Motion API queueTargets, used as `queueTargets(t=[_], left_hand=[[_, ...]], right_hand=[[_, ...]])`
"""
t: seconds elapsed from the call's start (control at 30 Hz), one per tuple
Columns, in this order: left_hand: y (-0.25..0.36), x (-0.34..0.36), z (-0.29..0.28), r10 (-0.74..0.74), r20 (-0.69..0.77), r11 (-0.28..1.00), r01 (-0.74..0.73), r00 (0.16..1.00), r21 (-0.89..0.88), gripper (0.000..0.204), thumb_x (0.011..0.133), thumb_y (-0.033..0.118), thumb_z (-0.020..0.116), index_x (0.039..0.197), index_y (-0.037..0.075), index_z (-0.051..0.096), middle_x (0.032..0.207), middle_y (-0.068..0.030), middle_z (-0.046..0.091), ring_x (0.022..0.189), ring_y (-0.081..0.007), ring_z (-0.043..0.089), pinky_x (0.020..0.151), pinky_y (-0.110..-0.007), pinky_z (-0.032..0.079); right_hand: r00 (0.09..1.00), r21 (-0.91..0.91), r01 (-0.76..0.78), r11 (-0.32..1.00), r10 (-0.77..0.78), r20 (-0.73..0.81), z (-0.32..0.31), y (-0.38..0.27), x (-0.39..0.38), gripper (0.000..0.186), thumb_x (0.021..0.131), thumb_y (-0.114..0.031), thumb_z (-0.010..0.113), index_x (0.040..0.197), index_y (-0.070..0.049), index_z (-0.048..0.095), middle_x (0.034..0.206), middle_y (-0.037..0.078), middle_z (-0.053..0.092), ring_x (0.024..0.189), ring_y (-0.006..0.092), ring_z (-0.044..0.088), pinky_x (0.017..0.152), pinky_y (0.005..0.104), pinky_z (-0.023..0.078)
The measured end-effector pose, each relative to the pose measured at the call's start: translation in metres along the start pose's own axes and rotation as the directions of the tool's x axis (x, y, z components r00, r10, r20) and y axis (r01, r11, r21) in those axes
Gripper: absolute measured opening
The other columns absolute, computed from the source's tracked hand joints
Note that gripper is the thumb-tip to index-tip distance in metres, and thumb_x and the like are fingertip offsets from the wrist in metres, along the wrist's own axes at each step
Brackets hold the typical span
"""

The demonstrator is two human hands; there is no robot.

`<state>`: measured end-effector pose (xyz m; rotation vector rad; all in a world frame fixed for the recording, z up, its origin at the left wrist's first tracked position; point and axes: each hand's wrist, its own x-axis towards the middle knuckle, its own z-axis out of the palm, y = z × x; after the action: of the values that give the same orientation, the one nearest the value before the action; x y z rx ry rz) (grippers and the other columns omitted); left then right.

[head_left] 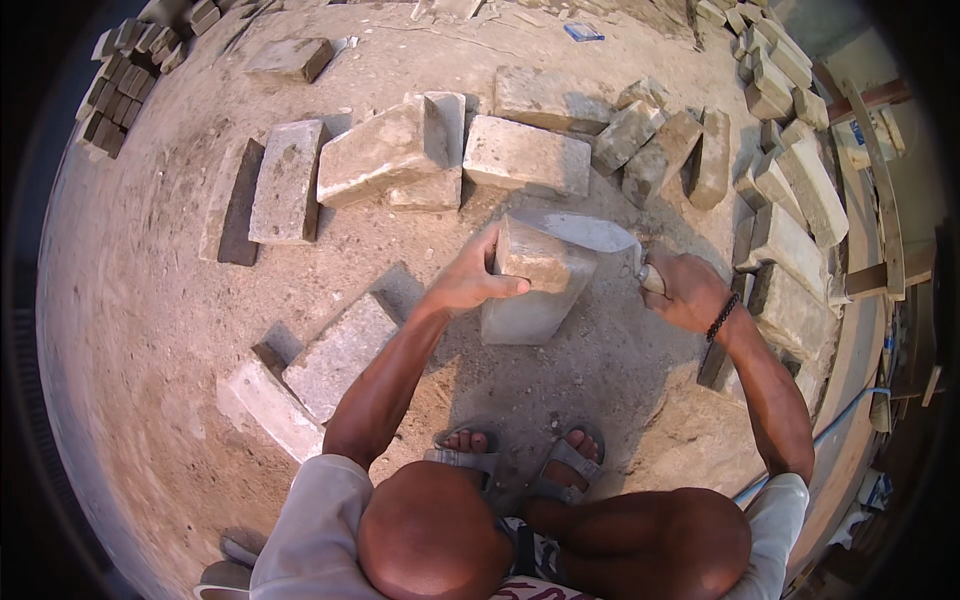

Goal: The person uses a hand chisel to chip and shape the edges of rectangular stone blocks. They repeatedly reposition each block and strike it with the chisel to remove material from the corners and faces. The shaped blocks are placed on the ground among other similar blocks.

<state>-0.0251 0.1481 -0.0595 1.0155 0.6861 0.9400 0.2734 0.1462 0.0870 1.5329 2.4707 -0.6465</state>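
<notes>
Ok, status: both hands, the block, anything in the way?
Left hand gripping block. Right hand closed on trowel, blade by block's top. Loose blocks lie around, none between the hands.

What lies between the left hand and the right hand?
In the head view: the block gripped by the left hand, then the trowel held in the right hand.

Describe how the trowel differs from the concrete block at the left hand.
The trowel has a thin, flat metal blade; the concrete block is thick and square-edged. The trowel's blade is pale grey, whereas the block shows brown on its upper part and grey below. The trowel is gripped by its handle in the right hand, while the left hand clasps the block near its top. Both are in front of the person's feet.
</notes>
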Motion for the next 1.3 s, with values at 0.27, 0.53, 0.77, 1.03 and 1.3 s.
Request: queueTargets(t=[0.27,0.53,0.77,1.03,1.3], left_hand=[[0.001,0.002,0.004,-0.036,0.023,0.999,0.035,0.999,0.002,0.090,0.067,0.019,0.088,0.143,0.001,0.042,0.132,-0.0094,0.058,0.122,-0.0198,0.055,0.106,-0.035,0.042],[0.008,-0.005,0.000,-0.027,0.023,1.000,0.027,0.999,-0.010,0.097,0.063,0.029,0.091,0.143,0.002,0.043,0.132,-0.0099,0.058,0.122,-0.0208,0.055,0.106,-0.036,0.041],[0.016,-0.014,0.000,-0.170,-0.034,0.965,0.174,0.985,0.196,0.092,0.064,0.025,0.092,0.139,0.001,0.044,0.129,-0.0110,0.058,0.121,-0.0224,0.055,0.103,-0.037,0.044],[0.025,-0.026,0.018,-0.053,-0.100,0.995,0.061,0.994,0.078,0.094,0.062,0.018,0.094,0.137,0.000,0.041,0.127,-0.0141,0.056,0.118,-0.0238,0.058,0.100,-0.038,0.048],[0.096,-0.021,0.060,-0.099,0.109,0.254,-0.080,0.989,0.964,0.083,0.061,0.025,0.091,0.130,0.001,0.051,0.120,-0.0197,0.053,0.114,-0.0368,0.056,0.099,-0.044,0.046]], right_hand=[[0.994,0.032,0.113,0.993,-0.113,0.007,0.001,0.022,0.011,0.023,0.083,-0.019,0.067,0.097,-0.002,0.060,0.075,0.021,0.064,0.072,0.0407,0.065,0.066,0.0467,0.050],[0.990,0.164,0.130,0.978,-0.136,0.027,-0.002,0.001,0.011,0.030,0.082,-0.018,0.066,0.107,-0.002,0.058,0.069,0.022,0.061,0.067,0.0382,0.064,0.064,0.0447,0.049],[0.974,0.295,0.162,0.942,-0.200,0.103,-0.004,-0.032,-0.005,0.039,0.083,-0.025,0.066,0.112,0.001,0.059,0.086,0.023,0.068,0.085,0.0418,0.067,0.077,0.0474,0.052],[0.962,0.431,0.013,0.902,0.106,-0.251,0.020,-0.028,-0.033,0.038,0.084,-0.021,0.071,0.112,0.001,0.056,0.082,0.023,0.063,0.078,0.0416,0.064,0.072,0.0440,0.051],[0.888,0.750,-0.052,0.660,0.374,-0.268,0.073,-0.046,-0.080,0.034,0.087,-0.016,0.069,0.113,0.000,0.054,0.079,0.016,0.061,0.069,0.0293,0.063,0.067,0.0372,0.050]])
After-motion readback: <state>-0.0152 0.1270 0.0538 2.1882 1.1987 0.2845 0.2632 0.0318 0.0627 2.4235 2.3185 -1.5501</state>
